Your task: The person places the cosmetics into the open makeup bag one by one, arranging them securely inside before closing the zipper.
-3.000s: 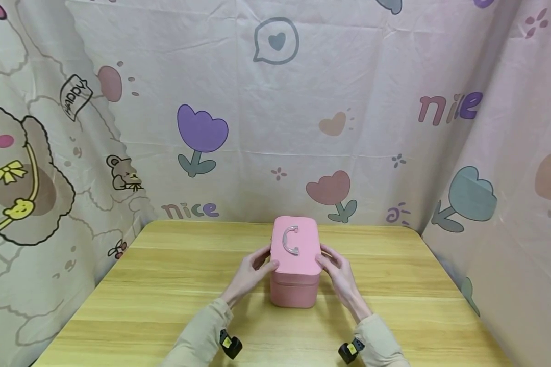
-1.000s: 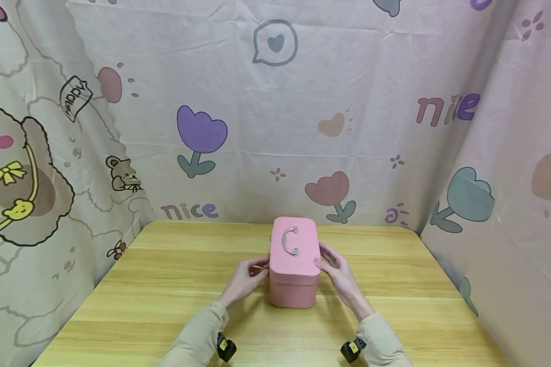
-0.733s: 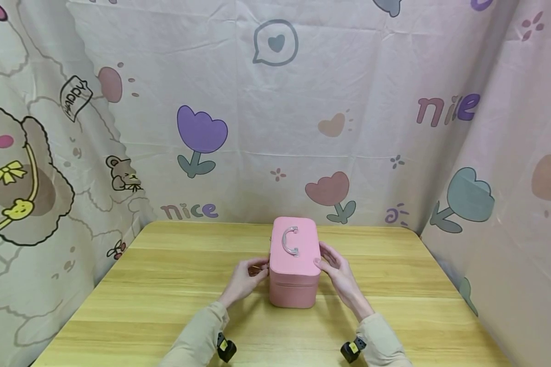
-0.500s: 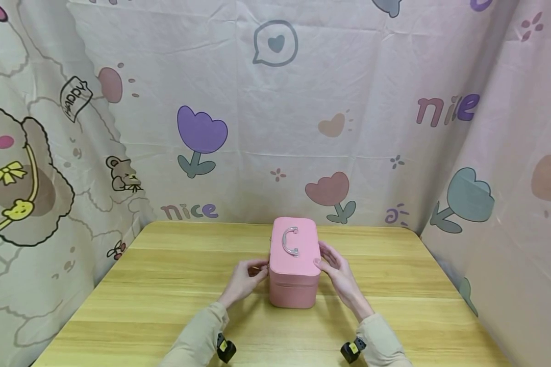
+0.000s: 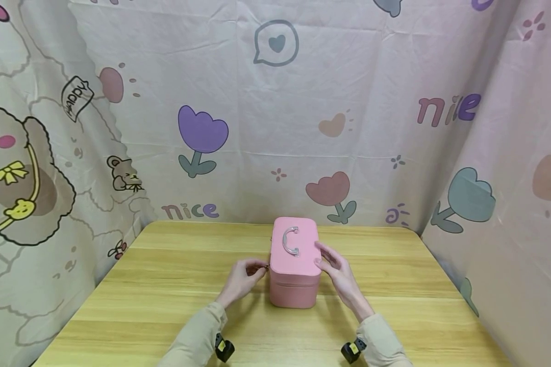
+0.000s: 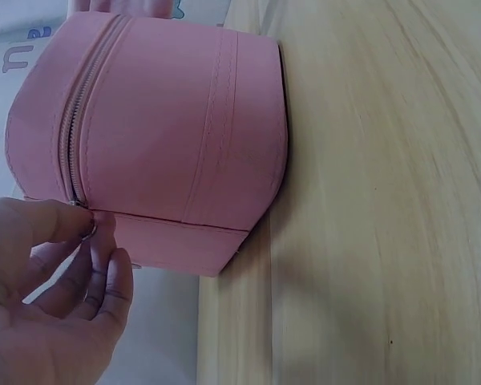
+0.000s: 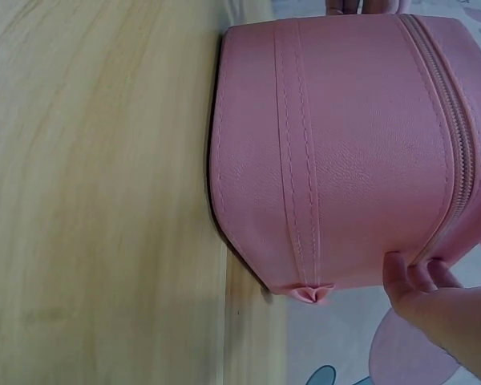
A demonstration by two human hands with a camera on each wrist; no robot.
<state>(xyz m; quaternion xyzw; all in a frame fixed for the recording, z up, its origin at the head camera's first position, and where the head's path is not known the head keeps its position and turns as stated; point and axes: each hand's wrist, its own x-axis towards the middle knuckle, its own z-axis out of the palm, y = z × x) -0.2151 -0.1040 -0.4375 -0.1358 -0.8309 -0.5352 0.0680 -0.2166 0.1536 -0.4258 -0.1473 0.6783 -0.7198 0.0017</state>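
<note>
A pink vanity case [image 5: 294, 293] stands upright on the table with its lid down and a silver carrying handle [image 5: 285, 241] on top. On its left side my left hand [image 5: 242, 279] pinches a small metal zipper pull [image 6: 89, 230] between thumb and fingers. The zipper [image 6: 74, 132] runs along the seam below the lid, and its teeth look meshed in the left wrist view. My right hand [image 5: 341, 273] holds the case's right side, thumb and index finger at the lid's edge. Other right fingertips [image 7: 394, 265] bend against the case by the seam.
The case stands on a pale wooden table [image 5: 165, 285]. Patterned cloth [image 5: 257, 97] hangs behind the table and along both sides. A small black camera is strapped to each wrist.
My left hand has left the lid's edge and moved lower on the left side to the zipper pull. Recently my right index finger has shifted onto the lid's edge. The case stays put.
</note>
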